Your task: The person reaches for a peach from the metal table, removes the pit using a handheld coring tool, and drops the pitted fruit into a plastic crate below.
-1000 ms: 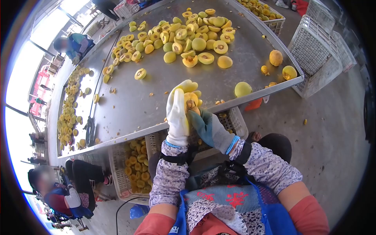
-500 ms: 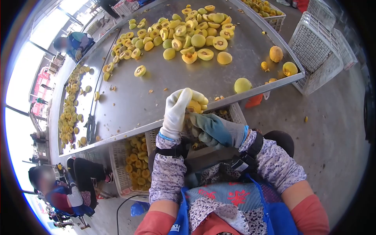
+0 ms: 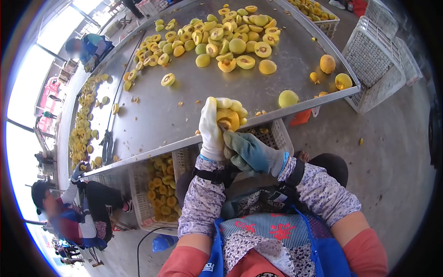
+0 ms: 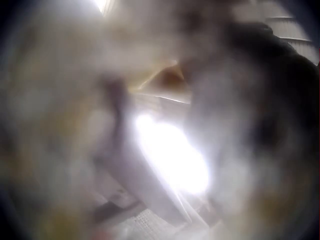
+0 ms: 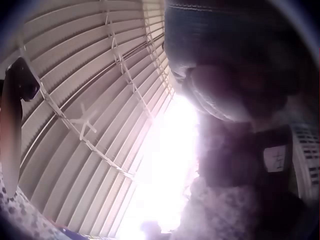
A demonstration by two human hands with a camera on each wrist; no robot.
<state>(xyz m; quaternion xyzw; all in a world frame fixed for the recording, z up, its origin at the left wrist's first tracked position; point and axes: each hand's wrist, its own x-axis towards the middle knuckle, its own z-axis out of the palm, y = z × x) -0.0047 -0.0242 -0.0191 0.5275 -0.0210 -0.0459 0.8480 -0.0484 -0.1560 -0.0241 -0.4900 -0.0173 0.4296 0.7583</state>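
Observation:
In the head view my left hand [image 3: 213, 134], in a white glove with yellowed fingers, holds a yellow peach half [image 3: 229, 118] just off the table's front edge. Its cut face shows a brown pit hollow. My right hand [image 3: 251, 150], in a grey and teal glove, is curled with its fingertips right at the lower side of that peach. A small thin tool [image 3: 223, 129] shows at those fingertips, its handle hidden in the fist. The left wrist view is mostly blurred; in the right wrist view the gloved hand [image 5: 220, 90] is dark.
Many peach halves lie heaped on the metal table [image 3: 184, 101], with a whole peach [image 3: 288, 99] near its front edge. Under the edge stands a crate [image 3: 138, 203] of halves. White crates [image 3: 374, 60] stand at right. Other people [image 3: 69, 212] work at left.
The left hand has turned so the peach's cut face shows more, and the right fingertips have stayed close to it. At left, a seated person's arm has reached up to the table.

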